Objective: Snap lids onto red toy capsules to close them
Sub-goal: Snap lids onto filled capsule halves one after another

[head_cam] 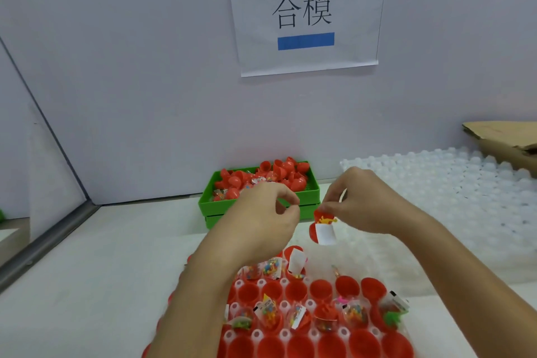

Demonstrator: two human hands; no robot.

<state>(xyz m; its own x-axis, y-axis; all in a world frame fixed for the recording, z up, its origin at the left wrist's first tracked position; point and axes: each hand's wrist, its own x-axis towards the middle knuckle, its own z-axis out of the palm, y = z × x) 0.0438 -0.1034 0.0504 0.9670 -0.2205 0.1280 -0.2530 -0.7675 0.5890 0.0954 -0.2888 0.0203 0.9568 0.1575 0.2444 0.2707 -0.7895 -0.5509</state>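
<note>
White table (pixel 87 256); right hand (pixel 363 203) pinches capsule (pixel 321 229) upright.

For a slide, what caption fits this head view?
Right hand pinches a red capsule above the filled tray; left hand empty.
</note>
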